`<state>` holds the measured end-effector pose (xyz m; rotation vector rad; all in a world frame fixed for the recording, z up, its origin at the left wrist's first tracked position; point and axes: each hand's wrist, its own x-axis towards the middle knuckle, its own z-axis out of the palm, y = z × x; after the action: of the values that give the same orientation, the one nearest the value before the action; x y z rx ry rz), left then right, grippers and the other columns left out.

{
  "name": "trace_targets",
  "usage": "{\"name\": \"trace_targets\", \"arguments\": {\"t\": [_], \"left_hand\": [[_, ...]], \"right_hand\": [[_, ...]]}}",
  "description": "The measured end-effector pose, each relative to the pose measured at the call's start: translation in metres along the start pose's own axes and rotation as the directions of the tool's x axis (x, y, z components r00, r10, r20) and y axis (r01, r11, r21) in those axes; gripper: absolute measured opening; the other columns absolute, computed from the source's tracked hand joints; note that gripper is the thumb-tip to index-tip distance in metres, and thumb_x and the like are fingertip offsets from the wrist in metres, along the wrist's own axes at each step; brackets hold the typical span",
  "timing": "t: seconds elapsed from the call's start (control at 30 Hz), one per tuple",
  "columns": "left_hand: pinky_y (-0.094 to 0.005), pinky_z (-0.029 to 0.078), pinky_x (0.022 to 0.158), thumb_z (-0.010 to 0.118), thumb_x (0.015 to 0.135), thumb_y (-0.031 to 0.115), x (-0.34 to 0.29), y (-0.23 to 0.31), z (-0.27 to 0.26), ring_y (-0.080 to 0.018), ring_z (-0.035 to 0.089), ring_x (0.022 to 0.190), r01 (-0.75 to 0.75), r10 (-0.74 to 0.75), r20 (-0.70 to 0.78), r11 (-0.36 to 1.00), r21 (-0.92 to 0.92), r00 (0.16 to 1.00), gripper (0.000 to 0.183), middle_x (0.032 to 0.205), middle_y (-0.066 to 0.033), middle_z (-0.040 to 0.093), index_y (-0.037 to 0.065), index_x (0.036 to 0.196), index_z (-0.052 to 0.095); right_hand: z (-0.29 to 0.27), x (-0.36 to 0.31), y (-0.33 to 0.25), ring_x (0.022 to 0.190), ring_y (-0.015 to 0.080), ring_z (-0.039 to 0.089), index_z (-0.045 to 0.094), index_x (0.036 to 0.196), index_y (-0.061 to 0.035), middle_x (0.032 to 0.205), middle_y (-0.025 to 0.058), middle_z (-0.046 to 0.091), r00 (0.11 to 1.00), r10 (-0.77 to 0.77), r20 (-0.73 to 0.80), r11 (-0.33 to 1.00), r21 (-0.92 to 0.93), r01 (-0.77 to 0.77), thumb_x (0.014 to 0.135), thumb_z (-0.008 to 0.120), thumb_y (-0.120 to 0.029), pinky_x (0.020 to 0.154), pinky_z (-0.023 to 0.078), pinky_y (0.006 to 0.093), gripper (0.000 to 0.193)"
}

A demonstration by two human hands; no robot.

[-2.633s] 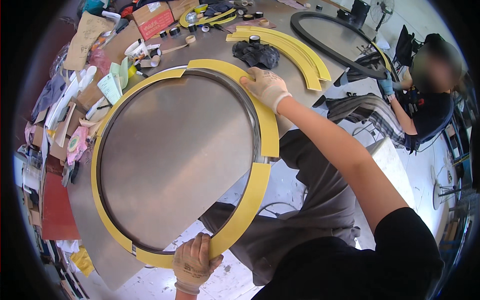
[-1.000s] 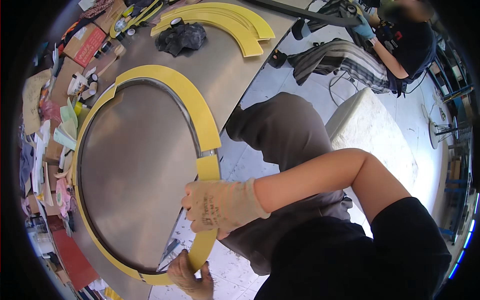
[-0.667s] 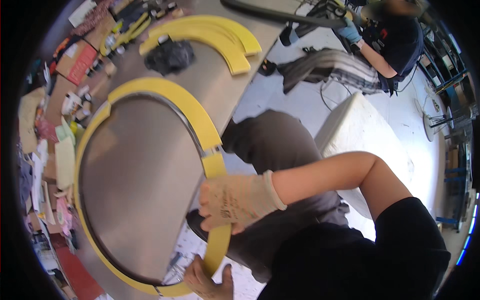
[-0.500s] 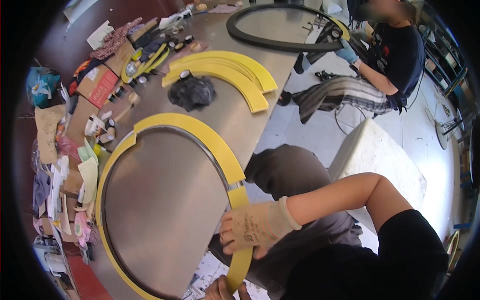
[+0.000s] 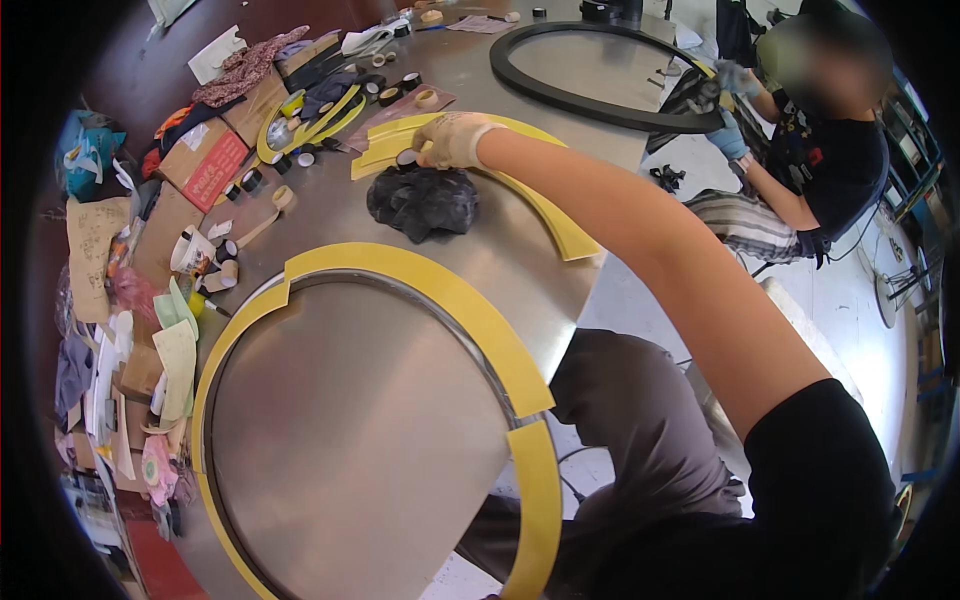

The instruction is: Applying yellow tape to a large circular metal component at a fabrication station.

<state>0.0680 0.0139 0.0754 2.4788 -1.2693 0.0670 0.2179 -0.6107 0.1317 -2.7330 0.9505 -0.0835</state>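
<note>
My right hand (image 5: 455, 140), in a pale glove, reaches far across the metal table and rests on a stack of yellow curved strips (image 5: 545, 215), its fingertips at a small tape roll (image 5: 405, 158). Whether the fingers grip anything is unclear. Just in front of the hand lies a crumpled black cloth (image 5: 422, 200). Close to me sits a large round metal disc (image 5: 350, 440) with yellow curved segments (image 5: 450, 295) laid around its rim; a gap shows between two segments at the right. My left hand is out of the picture.
A big black ring (image 5: 600, 100) lies at the far end, where a seated person (image 5: 810, 160) in blue gloves handles it. Cardboard boxes (image 5: 205, 160), tape rolls (image 5: 285, 197), paper scraps and cloth crowd the left edge. My grey-trousered knee (image 5: 640, 420) is below the table's right edge.
My right hand left the yellow segment at the disc's lower right and stretched out to the far stack of strips. My left hand dropped out of view. The head tilted up.
</note>
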Motion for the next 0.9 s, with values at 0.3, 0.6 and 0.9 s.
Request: {"name": "trace_targets", "arguments": {"t": [0.3,0.6,0.9], "left_hand": [[-0.0543,0.051,0.095,0.055,0.102,0.031,-0.012,-0.012,-0.007,-0.0366,0.059,0.116,-0.187,0.184,-0.068,0.981,-0.047,0.981,0.033,0.122,-0.0139,0.064,0.005,0.118,0.067],[-0.0534,0.051,0.087,0.069,0.091,0.027,-0.008,0.037,-0.034,-0.0379,0.059,0.107,-0.375,0.367,-0.218,0.927,0.005,0.904,0.033,0.108,-0.0142,0.062,0.01,0.118,0.059],[-0.0461,0.053,0.081,0.068,0.087,0.019,-0.025,0.089,0.183,-0.0392,0.062,0.091,0.034,0.148,0.265,0.816,-0.577,0.953,0.027,0.102,-0.0193,0.065,0.005,0.11,0.066]], "right_hand": [[0.019,0.03,-0.027,0.121,0.0278,0.063,0.066,0.128,-0.0272,0.13,0.0056,0.068,0.988,-0.091,-0.126,0.972,-0.227,0.061,0.091,0.059,-0.027,0.097,0.05,0.0413,0.037],[0.002,-0.024,-0.006,0.105,0.0257,0.069,0.068,0.12,-0.0299,0.108,0.0063,0.074,0.876,-0.146,-0.46,0.988,-0.022,0.154,0.09,0.061,-0.04,0.089,0.055,0.0427,0.033],[0.063,-0.177,-0.037,0.106,0.0324,0.062,0.061,0.119,-0.0095,0.114,0.0118,0.063,0.812,-0.27,-0.517,0.926,0.091,0.366,0.092,0.06,-0.032,0.095,0.048,0.0433,0.035]]}}
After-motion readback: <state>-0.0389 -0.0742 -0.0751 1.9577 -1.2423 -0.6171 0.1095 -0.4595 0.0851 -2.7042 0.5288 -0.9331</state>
